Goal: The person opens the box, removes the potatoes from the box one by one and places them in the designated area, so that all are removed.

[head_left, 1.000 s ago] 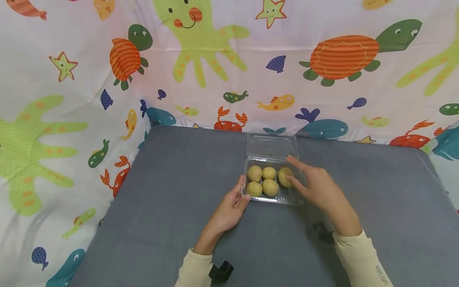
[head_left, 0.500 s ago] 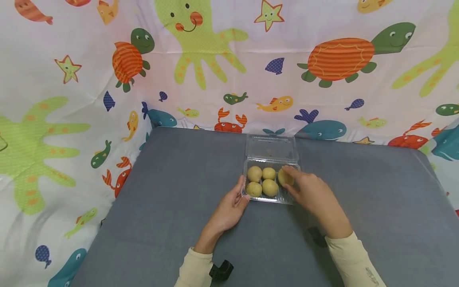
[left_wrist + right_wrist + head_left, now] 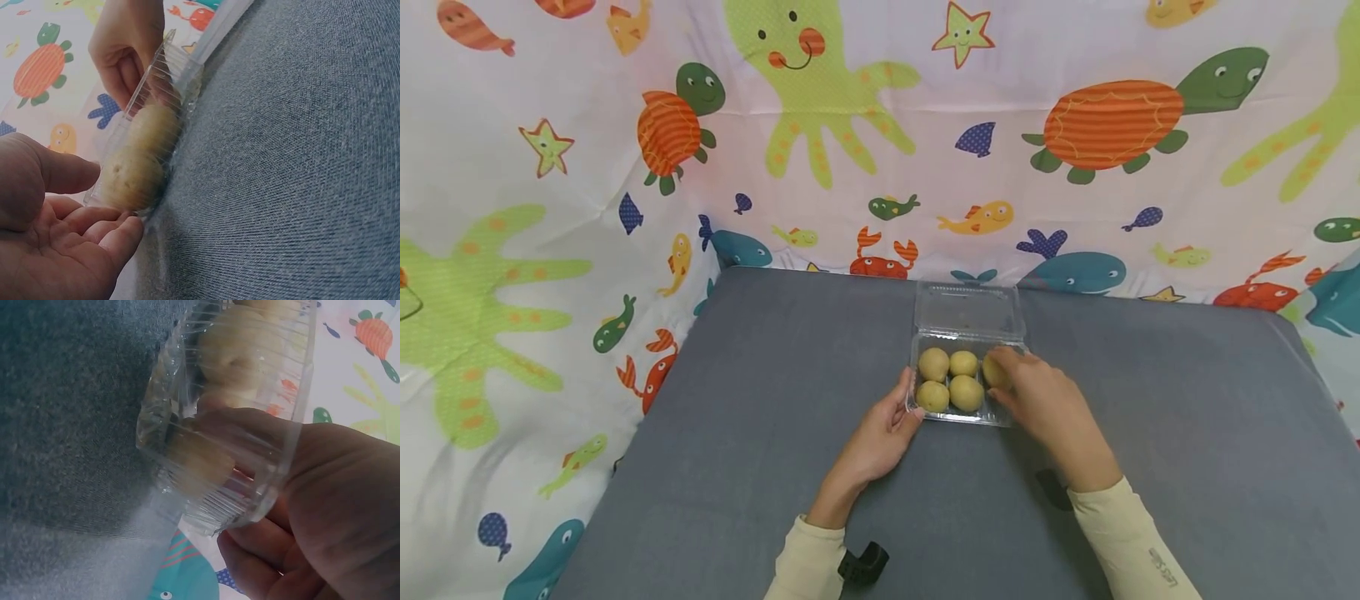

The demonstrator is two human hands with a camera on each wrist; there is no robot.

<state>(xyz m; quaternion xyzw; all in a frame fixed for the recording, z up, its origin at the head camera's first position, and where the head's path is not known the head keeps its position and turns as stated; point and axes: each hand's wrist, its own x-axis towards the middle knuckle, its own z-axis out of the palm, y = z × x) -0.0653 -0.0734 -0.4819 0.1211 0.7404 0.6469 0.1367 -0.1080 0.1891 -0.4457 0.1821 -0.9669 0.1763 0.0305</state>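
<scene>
A clear plastic clamshell box (image 3: pixel 958 417), its lid (image 3: pixel 968 310) lifted back, lies on the grey cloth. Several round, dull-yellow fruits (image 3: pixel 966 393) sit in it, their exact kind unclear. My left hand (image 3: pixel 877 440) holds the box's left end, thumb near the rim and fingers against the side, also visible in the left wrist view. My right hand (image 3: pixel 1051 402) reaches inside at the right; thumb and fingers grip the rear right fruit (image 3: pixel 995 372), which they partly hide. Through the plastic wall, the right wrist view shows that held fruit (image 3: pixel 200 464) low in the box.
Grey cloth (image 3: pixel 760 400) covers the table around the box. Behind and to the left hangs a white curtain (image 3: pixel 850 83) printed with sea animals. A black strap (image 3: pixel 862 565) is on the left wrist.
My right hand has moved left and down into the box, and its spread thumb and fingers have closed in around the rear right fruit. The left hand keeps its hold.
</scene>
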